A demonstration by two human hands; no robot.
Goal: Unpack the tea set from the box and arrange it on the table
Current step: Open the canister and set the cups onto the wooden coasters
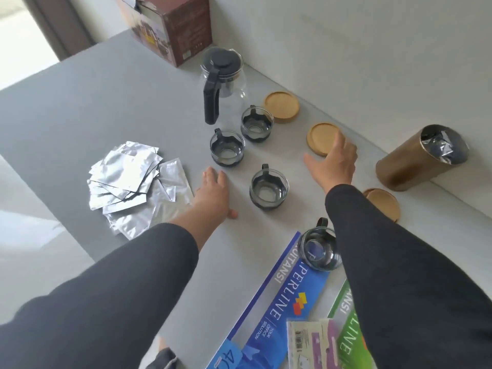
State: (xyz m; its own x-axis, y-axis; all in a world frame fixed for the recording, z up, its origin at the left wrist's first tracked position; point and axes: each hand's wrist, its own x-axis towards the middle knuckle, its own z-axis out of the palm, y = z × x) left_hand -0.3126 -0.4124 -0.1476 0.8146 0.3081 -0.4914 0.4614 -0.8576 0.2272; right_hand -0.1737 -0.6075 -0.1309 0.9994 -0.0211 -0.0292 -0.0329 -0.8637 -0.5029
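A glass teapot (223, 83) with a black lid and handle stands at the back of the grey table (93, 110), in front of the brown box (170, 25). Several small glass cups with dark bases stand around: two near the teapot (227, 148) (257, 124), one in the middle (269, 186), one on the blue pad (318, 247). Wooden coasters lie at the right (281, 106) (319, 138) (383, 203). My left hand (213, 193) hovers open left of the middle cup. My right hand (335, 161) is open, its fingers over the second coaster's edge.
A pile of silver foil sachets (127, 179) lies left of my left hand. A gold canister (420, 158) lies on its side at the right by the wall. Blue (271, 302) and green (346, 328) paper pads lie at the near edge.
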